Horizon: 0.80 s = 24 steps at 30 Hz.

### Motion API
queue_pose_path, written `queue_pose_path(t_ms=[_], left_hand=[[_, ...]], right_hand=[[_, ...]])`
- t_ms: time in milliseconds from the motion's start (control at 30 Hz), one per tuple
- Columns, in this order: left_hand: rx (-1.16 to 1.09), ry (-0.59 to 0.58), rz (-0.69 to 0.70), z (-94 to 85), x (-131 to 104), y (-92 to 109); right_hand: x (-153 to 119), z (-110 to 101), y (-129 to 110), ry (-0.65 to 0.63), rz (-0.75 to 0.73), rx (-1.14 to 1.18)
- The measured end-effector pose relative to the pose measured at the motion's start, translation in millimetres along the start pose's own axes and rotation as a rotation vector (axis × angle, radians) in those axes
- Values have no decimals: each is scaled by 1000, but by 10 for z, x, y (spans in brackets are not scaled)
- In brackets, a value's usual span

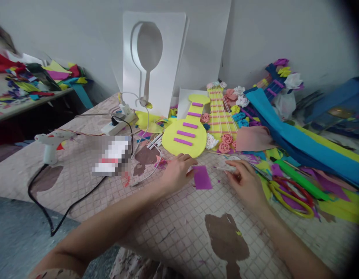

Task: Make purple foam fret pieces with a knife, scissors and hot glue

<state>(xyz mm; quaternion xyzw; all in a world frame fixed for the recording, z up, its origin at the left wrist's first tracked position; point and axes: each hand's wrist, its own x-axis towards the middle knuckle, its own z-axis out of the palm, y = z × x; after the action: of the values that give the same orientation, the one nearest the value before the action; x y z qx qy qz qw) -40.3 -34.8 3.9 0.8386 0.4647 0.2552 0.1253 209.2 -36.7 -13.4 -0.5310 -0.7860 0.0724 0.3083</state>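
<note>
On the tiled-pattern table cover lies a small rectangle of purple crepe paper (pixel 203 178). My left hand (pixel 179 170) has its thumb and fingers closed at the paper's upper left edge; the fingertips are partly hidden. In my right hand (pixel 245 180), a short white stick (pixel 226 168) is pinched between thumb and fingers, just right of the purple paper. Beyond my left hand leans a yellow guitar-shaped cutout (pixel 183 135) with several purple strips across it. Behind it to the right stands a second yellow instrument shape (pixel 217 104) with strings, pink bars and paper flowers.
Yellow-handled scissors (pixel 289 199) and crepe paper rolls (pixel 307 135) crowd the right. White sticks (pixel 154 142) lie left of the cutout. A glue gun (pixel 51 147), power strip (pixel 118 123) and cables occupy the left. A white board (pixel 153 58) leans on the wall.
</note>
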Motion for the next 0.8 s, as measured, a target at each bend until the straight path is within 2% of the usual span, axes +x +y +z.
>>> queue_pose_path(t_ms=[33,167,233,433,600,733,800], left_hand=[[-44,-17,-4,18,-15,3],[-74,-43,10,99,-66,11],[-29,-50,29,130,-80,20],[8,-115,56,109,-87,77],[24,-190,117,65,-102,121],[26,-172,121,81,-108,142],[-3,-173,124,90,-106,138]], right_hand=[[-15,-17,-61,-47,-21,41],[-81,-26,-280,-367,-113,176],[-103,17,-327,-415,-116,150],[-121,169,-328,-366,-181,36],[-89,102,-299,-320,-197,127],[5,4,-88,-146,-69,59],[48,-3,63,-111,-27,-23]])
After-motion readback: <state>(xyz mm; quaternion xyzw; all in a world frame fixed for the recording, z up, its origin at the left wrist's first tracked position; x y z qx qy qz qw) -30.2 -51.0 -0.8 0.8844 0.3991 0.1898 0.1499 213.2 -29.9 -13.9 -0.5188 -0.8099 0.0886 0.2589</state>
